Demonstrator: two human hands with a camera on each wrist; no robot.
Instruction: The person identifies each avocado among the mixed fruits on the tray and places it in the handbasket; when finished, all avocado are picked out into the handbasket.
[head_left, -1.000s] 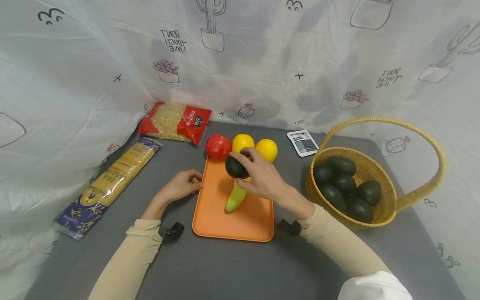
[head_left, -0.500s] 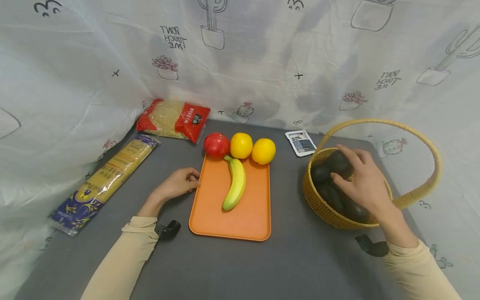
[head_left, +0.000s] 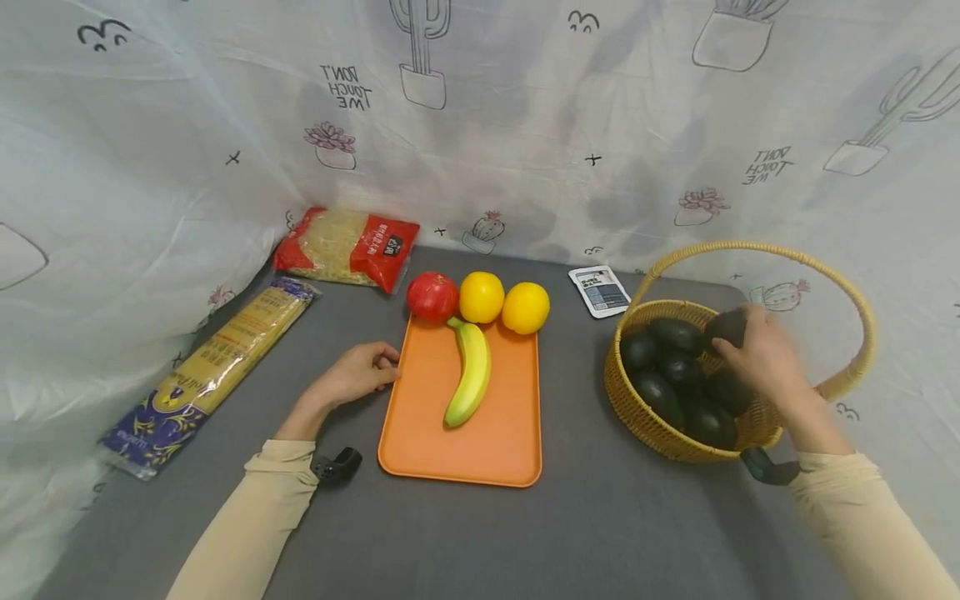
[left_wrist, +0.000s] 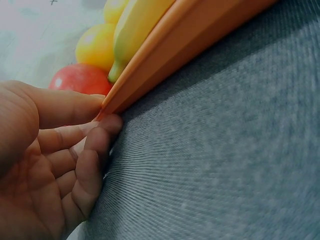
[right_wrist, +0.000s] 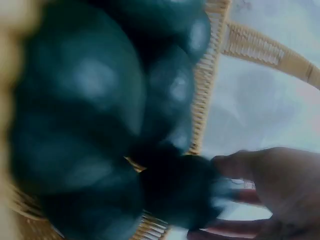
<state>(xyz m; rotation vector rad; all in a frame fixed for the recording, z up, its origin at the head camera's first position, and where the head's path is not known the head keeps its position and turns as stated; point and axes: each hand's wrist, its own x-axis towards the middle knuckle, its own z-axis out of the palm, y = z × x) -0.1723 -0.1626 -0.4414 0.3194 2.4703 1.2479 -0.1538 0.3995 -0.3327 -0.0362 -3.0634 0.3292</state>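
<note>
My right hand grips a dark avocado over the back right part of the wicker basket. Several other dark avocados lie in that basket; in the right wrist view, blurred, the held avocado sits low against the fingers of the hand. On the left, my left hand pinches the edge of the orange tray between thumb and fingers, as the left wrist view shows at the tray's rim. A yellow-green banana lies on the tray.
A red pomegranate-like fruit and two round yellow fruits sit along the tray's back edge. Behind are a red noodle bag and a white packet. A long pasta pack lies left. The basket's tall handle arches over it.
My right hand has carried an avocado from above the tray rightward into the basket area, then shifted toward the basket's right side. The banana is now uncovered. My left hand stays at the tray edge.
</note>
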